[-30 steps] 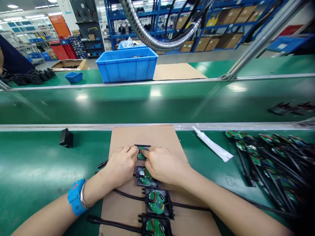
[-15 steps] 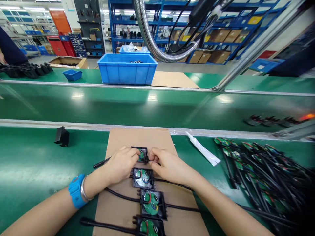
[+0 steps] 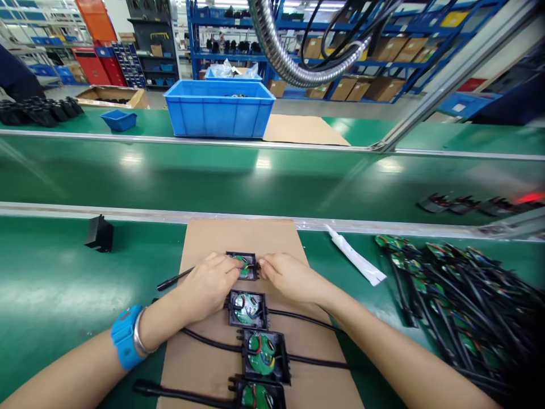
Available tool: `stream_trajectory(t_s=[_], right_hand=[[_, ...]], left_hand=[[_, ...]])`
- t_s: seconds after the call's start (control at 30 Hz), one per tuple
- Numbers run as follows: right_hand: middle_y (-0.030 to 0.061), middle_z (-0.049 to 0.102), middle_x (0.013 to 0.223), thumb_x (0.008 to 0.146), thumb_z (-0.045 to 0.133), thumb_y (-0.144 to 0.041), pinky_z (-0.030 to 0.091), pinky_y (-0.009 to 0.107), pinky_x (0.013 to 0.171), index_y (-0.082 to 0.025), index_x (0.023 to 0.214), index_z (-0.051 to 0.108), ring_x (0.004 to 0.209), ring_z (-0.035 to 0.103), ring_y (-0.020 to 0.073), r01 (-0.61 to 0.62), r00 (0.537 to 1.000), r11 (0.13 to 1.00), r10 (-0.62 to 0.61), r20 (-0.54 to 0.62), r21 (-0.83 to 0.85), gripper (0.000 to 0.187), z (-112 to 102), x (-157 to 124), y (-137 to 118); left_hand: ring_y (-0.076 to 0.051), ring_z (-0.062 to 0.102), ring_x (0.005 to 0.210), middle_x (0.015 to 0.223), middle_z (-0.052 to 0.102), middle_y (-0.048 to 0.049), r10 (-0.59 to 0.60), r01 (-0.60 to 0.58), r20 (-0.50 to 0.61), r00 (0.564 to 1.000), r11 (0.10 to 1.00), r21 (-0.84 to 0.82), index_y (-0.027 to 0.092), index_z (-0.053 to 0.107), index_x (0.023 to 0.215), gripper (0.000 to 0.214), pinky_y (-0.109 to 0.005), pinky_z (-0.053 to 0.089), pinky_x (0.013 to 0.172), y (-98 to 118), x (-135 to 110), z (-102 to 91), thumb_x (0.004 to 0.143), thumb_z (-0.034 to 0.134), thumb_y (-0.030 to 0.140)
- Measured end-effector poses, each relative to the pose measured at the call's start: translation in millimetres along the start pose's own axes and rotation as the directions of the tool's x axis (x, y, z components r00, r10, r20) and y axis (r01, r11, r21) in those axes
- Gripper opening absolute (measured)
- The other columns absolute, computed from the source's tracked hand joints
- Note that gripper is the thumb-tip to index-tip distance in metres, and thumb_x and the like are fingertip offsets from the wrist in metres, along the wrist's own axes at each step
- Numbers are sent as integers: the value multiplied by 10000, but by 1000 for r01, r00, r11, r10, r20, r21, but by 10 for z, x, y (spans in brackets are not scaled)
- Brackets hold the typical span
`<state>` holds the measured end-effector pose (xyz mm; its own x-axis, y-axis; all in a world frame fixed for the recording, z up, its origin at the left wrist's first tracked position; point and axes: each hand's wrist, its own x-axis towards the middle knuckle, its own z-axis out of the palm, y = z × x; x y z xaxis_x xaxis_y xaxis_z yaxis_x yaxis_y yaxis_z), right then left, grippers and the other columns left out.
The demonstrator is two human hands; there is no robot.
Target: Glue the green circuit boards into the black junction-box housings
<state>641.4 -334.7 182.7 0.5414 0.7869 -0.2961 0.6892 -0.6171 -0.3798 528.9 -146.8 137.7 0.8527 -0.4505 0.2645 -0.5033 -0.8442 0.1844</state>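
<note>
The small black housing (image 3: 242, 265) lay flat on the cardboard sheet (image 3: 242, 236), open face up with its green board showing, pinched between both sets of fingertips. Its cables ran out sideways, so the long axis of the assembly lay left to right across the sheet; one black lead (image 3: 174, 279) trailed out past the left fingers.

The left hand (image 3: 207, 287) was curled, thumb and forefinger closed on the housing's left edge. The right hand (image 3: 289, 276) mirrored it, fingertips nipped together at the housing's right edge where the cable enters. Whether they gripped the cable or the casing there, I couldn't tell.

Just behind the knuckles, toward the wrists, three more housings (image 3: 260, 352) sat in a row. Well off beyond the right fingers lay a white tube (image 3: 355, 262) and a heap of wired boards (image 3: 451, 301).
</note>
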Motion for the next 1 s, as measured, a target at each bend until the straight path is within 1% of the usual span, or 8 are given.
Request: stream_trajectory(t_s=[0.23, 0.33, 0.43, 0.5, 0.63, 0.77, 0.87, 1.0], right_hand=[[154, 703, 848, 860, 414, -112, 417, 313, 650, -98, 838, 680, 733, 633, 221, 90, 987, 986, -69, 146, -138, 268, -62, 150, -9], [139, 695, 767, 812, 476, -111, 416, 314, 621, -106, 755, 691, 657, 615, 205, 101, 979, 983, -71, 190, -153, 222, -73, 230, -27], [99, 676, 677, 764, 543, -120, 408, 304, 603, -132, 634, 667, 605, 591, 183, 120, 974, 982, -88, 208, -145, 180, -108, 287, -25], [100, 674, 685, 795, 523, -143, 406, 308, 599, -131, 661, 669, 609, 591, 186, 104, 985, 983, -81, 151, -153, 198, -121, 249, -21], [132, 670, 880, 907, 384, -193, 439, 341, 700, -101, 968, 646, 782, 612, 221, 18, 993, 986, -37, -111, -164, 284, -26, 14, 34], [109, 629, 977, 911, 407, -160, 424, 325, 821, -133, 1045, 620, 934, 540, 210, 181, 923, 966, -231, -308, -182, 253, 218, -126, 161], [130, 627, 923, 917, 337, -100, 403, 349, 791, -110, 995, 648, 873, 496, 220, 280, 865, 932, -348, -362, -228, 321, 380, -74, 244], [120, 640, 901, 927, 327, -81, 371, 354, 758, -110, 992, 667, 834, 474, 214, 299, 855, 920, -376, -357, -253, 348, 425, 6, 310]], left_hand=[[-259, 558, 945, 1067, 609, -111, -89, 84, 168, 982, 996, 40, 139, 479, 1278, 523, -395, 459, 797, 134, 163, -167, 765, 460, 39], [-265, 543, 917, 1035, 601, -110, -130, 118, 231, 964, 991, 64, 135, 560, 1192, 480, -396, 440, 754, 158, 250, -206, 725, 480, 57], [-253, 533, 907, 1027, 593, -94, -151, 145, 242, 958, 989, 42, 155, 580, 1174, 443, -391, 422, 746, 160, 268, -211, 756, 463, 65], [-246, 527, 910, 1031, 589, -94, -154, 151, 229, 961, 988, 30, 158, 560, 1210, 454, -384, 418, 753, 161, 243, -202, 780, 449, 67], [-244, 517, 899, 1029, 589, -96, -185, 179, 186, 965, 983, 47, 161, 514, 1261, 487, -380, 421, 773, 166, 202, -180, 782, 468, 85], [-252, 524, 923, 1057, 587, -100, -169, 155, 223, 960, 985, 81, 147, 485, 1313, 559, -385, 420, 772, 190, 228, -194, 760, 461, 67], [-250, 526, 908, 1038, 599, -104, -180, 151, 259, 949, 980, 127, 138, 514, 1290, 531, -381, 410, 751, 225, 271, -209, 767, 451, 68], [-258, 526, 941, 1065, 603, -118, -165, 130, 262, 951, 981, 146, 129, 506, 1315, 538, -399, 400, 784, 242, 271, -230, 782, 456, 74]])
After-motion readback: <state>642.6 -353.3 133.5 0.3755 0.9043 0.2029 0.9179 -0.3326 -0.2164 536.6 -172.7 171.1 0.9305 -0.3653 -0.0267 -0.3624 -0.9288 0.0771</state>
